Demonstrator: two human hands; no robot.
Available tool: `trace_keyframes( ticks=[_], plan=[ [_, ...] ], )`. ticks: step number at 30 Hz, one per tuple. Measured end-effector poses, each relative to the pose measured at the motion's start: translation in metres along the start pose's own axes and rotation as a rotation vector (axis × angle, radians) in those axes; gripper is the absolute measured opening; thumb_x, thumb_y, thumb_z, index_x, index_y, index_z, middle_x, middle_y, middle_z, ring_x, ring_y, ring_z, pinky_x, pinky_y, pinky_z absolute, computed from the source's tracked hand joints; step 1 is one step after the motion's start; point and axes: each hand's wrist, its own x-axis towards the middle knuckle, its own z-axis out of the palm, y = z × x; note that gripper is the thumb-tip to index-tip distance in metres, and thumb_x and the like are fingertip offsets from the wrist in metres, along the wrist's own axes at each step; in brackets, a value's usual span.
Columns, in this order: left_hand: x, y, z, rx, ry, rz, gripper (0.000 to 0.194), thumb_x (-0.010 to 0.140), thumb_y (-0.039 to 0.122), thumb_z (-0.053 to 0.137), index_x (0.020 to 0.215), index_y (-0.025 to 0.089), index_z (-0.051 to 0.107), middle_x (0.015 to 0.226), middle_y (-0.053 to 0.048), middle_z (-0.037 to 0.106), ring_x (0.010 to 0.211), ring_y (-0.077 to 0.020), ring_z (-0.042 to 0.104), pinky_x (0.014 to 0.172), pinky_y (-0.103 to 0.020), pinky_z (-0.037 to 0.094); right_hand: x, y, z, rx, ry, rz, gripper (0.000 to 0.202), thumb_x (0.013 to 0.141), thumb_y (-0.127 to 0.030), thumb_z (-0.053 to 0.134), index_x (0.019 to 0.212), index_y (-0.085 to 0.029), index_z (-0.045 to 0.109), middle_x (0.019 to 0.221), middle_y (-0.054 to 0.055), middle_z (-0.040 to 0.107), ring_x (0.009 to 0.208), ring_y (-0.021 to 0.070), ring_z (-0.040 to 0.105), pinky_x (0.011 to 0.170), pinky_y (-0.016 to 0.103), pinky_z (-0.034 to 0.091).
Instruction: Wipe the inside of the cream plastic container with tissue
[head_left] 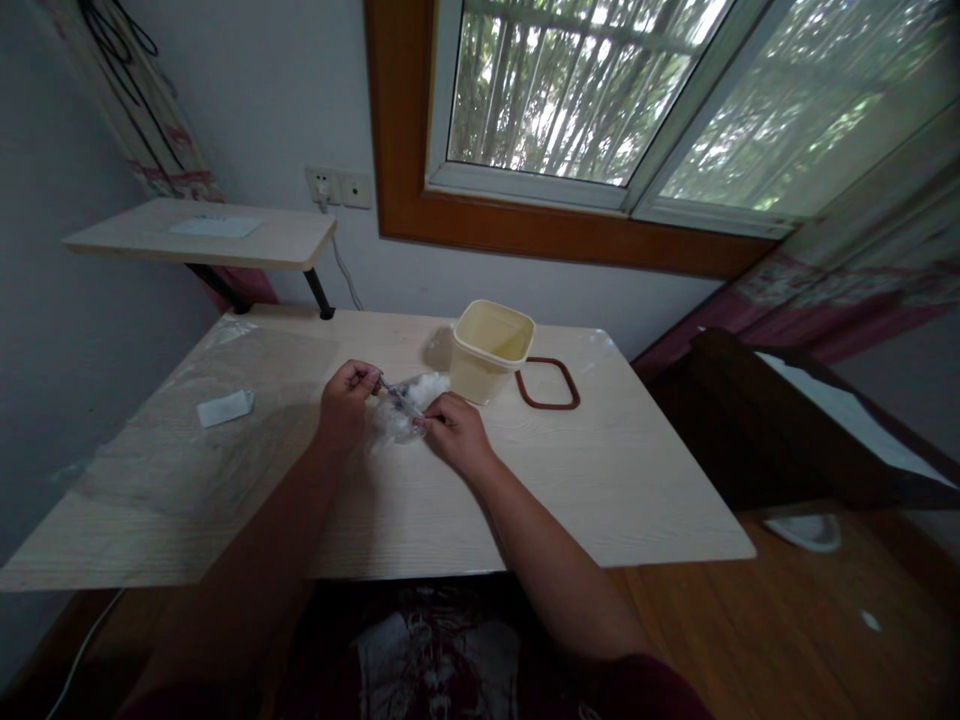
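One thin, twisted, dark-and-silvery strand (pixel 400 397) spans the space between two bare hands, over the pale wood-grain counter (pixel 615 480). Left hand (pixel 349 392): fingers pinched together on its upper end. Right hand (pixel 459 436): fingers seemingly clamped on the lower end; exact contact too small to tell from where I stand. Crumpled clear plastic film (pixel 388 428) lies about the strand. Step in hand, my judgement: two-handed handling of the strand. Next move seems to call for firm pinches, film kept clear. Beyond the right hand: cream-yellow, square-mouthed container (pixel 480 375), upright. Just beside it: reddish-brown rounded-square ring (pixel 551 406), flat.
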Motion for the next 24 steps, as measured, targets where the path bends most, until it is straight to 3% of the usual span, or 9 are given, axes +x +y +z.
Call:
trace_keyframes(
  ticks=[5, 9, 13, 17, 20, 24],
  plan=[
    [-0.003, 0.010, 0.004, -0.128, -0.106, -0.068, 0.022, 0.084, 0.040, 0.067, 0.085, 0.018, 0.064, 0.078, -0.002, 0.061, 0.070, -0.0131, 0.058, 0.065, -0.024, 0.048, -0.003, 0.002, -0.004, 0.004, 0.070, 0.021, 0.019, 0.089, -0.037, 0.070, 0.076, -0.024, 0.066, 0.075, 0.001, 0.064, 0.073, 0.0190, 0.060, 0.070, 0.031, 0.046],
    [-0.007, 0.019, 0.006, -0.235, -0.151, -0.073, 0.033, 0.094, 0.048, 0.054, 0.102, 0.018, 0.065, 0.095, -0.006, 0.066, 0.072, -0.0123, 0.060, 0.064, -0.024, 0.050, -0.004, 0.003, -0.006, -0.008, 0.118, 0.052, 0.020, 0.088, -0.039, 0.071, 0.077, -0.023, 0.066, 0.074, 0.001, 0.063, 0.071, 0.0182, 0.059, 0.067, 0.030, 0.045],
    [-0.008, 0.018, 0.008, -0.209, -0.249, -0.096, 0.037, 0.088, 0.045, 0.065, 0.113, 0.019, 0.062, 0.091, -0.004, 0.067, 0.067, -0.0112, 0.059, 0.061, -0.024, 0.048, -0.004, 0.001, -0.005, -0.009, 0.124, 0.045, 0.018, 0.089, -0.038, 0.070, 0.079, -0.023, 0.067, 0.077, 0.001, 0.064, 0.074, 0.0186, 0.060, 0.070, 0.031, 0.046],
    [-0.011, 0.016, 0.011, -0.094, -0.283, -0.128, 0.031, 0.081, 0.041, 0.074, 0.097, 0.016, 0.066, 0.066, 0.001, 0.060, 0.058, -0.0105, 0.054, 0.057, -0.023, 0.043, -0.005, 0.001, -0.004, 0.003, 0.125, 0.006, 0.015, 0.090, -0.035, 0.070, 0.081, -0.023, 0.067, 0.078, 0.002, 0.065, 0.076, 0.0189, 0.061, 0.071, 0.031, 0.046],
    [-0.013, 0.018, 0.012, -0.033, -0.244, -0.117, 0.027, 0.082, 0.042, 0.073, 0.082, 0.016, 0.065, 0.061, 0.002, 0.057, 0.054, -0.0098, 0.049, 0.055, -0.023, 0.039, -0.005, 0.002, -0.004, 0.005, 0.116, -0.025, 0.013, 0.091, -0.032, 0.070, 0.082, -0.023, 0.067, 0.079, 0.002, 0.065, 0.077, 0.0191, 0.061, 0.071, 0.031, 0.046],
    [-0.014, 0.021, 0.010, 0.013, -0.209, -0.097, 0.026, 0.081, 0.042, 0.072, 0.078, 0.017, 0.065, 0.059, 0.003, 0.057, 0.053, -0.0101, 0.048, 0.054, -0.023, 0.038, -0.003, 0.003, -0.004, -0.012, 0.101, -0.073, 0.015, 0.091, -0.031, 0.070, 0.080, -0.023, 0.065, 0.076, 0.002, 0.063, 0.076, 0.0194, 0.059, 0.071, 0.031, 0.045]
  ],
)
